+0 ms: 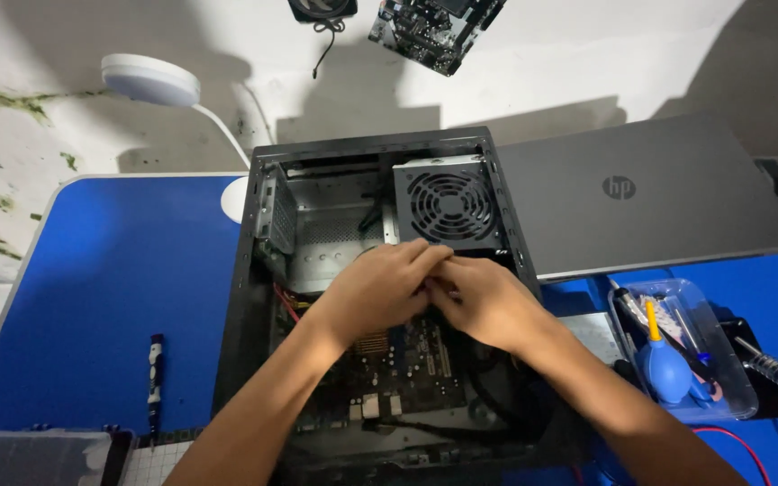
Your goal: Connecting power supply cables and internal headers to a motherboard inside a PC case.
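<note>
Computer case [245, 297] lies open on the blue counter [101, 270], side panel off, motherboard [407, 360] seated inside, one power supply [447, 202] at the far end. Left hand [375, 288] and right hand [488, 301] meet over the board, fingers curled on something small; what it is, cannot tell. Nearby: one screwdriver [155, 382], one blue air blower [664, 369] in a clear tray [731, 396]. Farther: one closed laptop [650, 193], one lamp [150, 79], a second board [434, 27].

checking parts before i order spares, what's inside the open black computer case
Inside the open black computer case: a grey power supply with a round fan grille, a metal drive cage and a dark motherboard. The left hand and right hand cover whatever lies beneath them.
</note>
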